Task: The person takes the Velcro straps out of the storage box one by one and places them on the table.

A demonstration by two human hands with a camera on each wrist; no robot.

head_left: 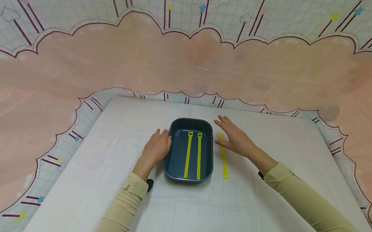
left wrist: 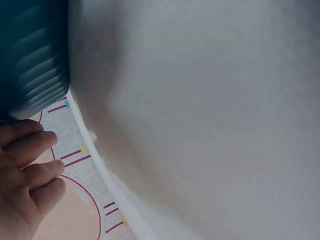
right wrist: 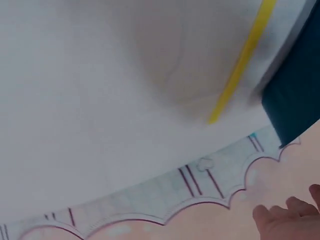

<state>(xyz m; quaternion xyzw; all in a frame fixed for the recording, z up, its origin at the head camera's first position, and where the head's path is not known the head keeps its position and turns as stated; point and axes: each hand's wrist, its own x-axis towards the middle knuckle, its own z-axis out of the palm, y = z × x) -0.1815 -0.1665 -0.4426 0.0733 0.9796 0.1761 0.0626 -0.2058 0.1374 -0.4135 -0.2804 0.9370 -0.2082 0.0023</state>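
A dark blue rectangular tub (head_left: 179, 152) with rounded corners stands on the white surface. Inside it lie two yellow cable straps, a left one (head_left: 188, 155) and a right one (head_left: 199, 156), lengthwise with their slotted heads at the far end. My left hand (head_left: 156, 146) touches the tub's left side, its fingers loosely extended. To the right of the tub, my right hand (head_left: 237, 139) is spread, thumb apart from the fingers, holding nothing. Beside and partly under it lies a third yellow strap (head_left: 224, 163), head towards me; the right wrist view shows the strap (right wrist: 242, 62) near the tub wall (right wrist: 295, 90).
The white tabletop (head_left: 192, 215) extends around the tub on all sides. Behind and beside it hangs a patterned cloth (head_left: 183, 66) in peach and pale grid, and the table edge runs along its foot.
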